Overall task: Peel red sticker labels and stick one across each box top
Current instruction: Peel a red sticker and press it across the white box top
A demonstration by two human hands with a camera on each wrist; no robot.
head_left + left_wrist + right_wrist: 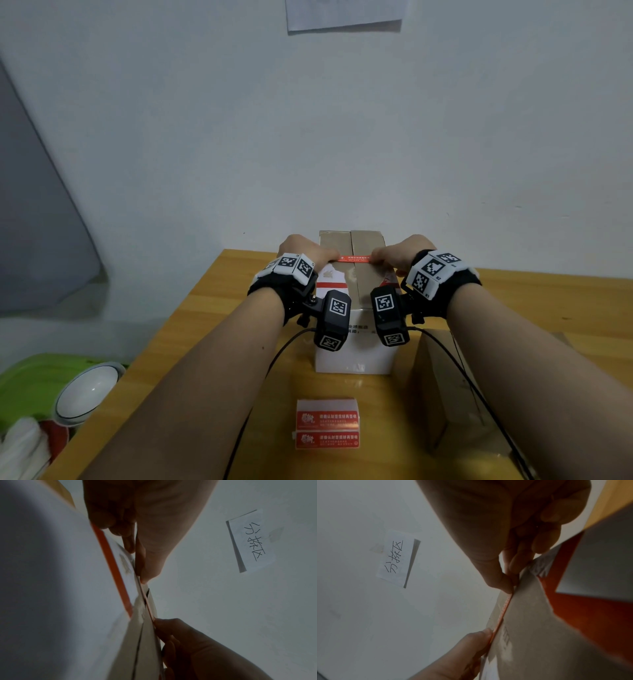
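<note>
A white box (352, 356) with brown top flaps stands in the middle of the wooden table. Both hands hold a red sticker label (354, 259) stretched taut across the seam of the flaps, near the far half of the top. My left hand (333, 257) pinches its left end and my right hand (376, 257) pinches its right end. The left wrist view shows the label (149, 605) edge-on between thumb and finger of the left hand (142, 577). The right wrist view shows the label (503, 609) pinched by the right hand (511, 585). Whether it touches the flaps is unclear.
A stack of red sticker sheets (327, 423) lies on the table (205, 308) in front of the box. A brown cardboard box (445, 387) stands at the near right under my right forearm. Off the table's left edge sit a white bowl (85, 390) and a green tray (30, 380).
</note>
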